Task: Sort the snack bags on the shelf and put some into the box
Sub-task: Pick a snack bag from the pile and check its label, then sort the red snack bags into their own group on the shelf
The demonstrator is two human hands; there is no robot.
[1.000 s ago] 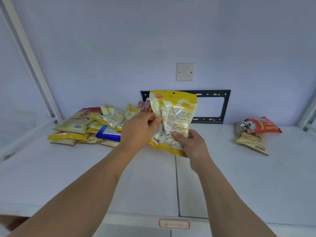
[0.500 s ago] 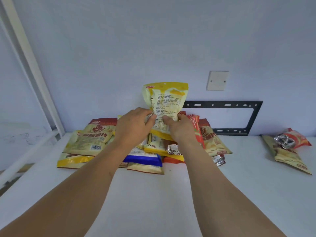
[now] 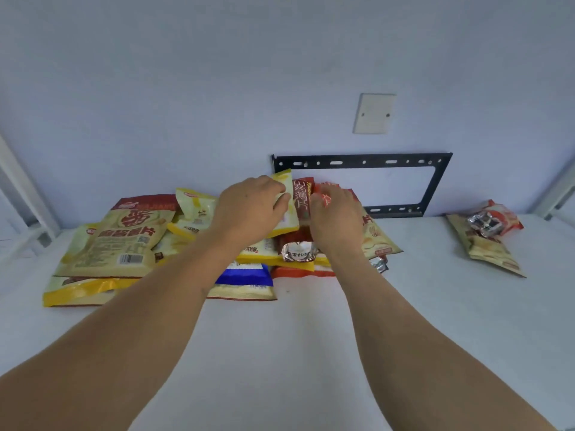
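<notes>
A heap of snack bags lies at the back left of the white shelf (image 3: 280,353). My left hand (image 3: 249,209) grips a yellow bag (image 3: 287,213) lying on top of the heap. My right hand (image 3: 336,216) reaches onto a red bag (image 3: 303,200) beside it, its fingertips blurred on the red packaging. A large cream and red bag (image 3: 118,241), a blue bag (image 3: 245,273) and a silver-wrapped snack (image 3: 298,251) also lie in the heap. No box is in view.
A smaller group of bags (image 3: 488,237) lies at the back right. A black metal bracket (image 3: 361,160) and a white cover plate (image 3: 375,113) are on the wall behind. White frame posts stand at the left (image 3: 18,181) and right (image 3: 557,188).
The yellow bag, held upright in both hands before, has come down onto the heap. My right hand has left it and moved onto the red bag. The view has shifted closer and left.
</notes>
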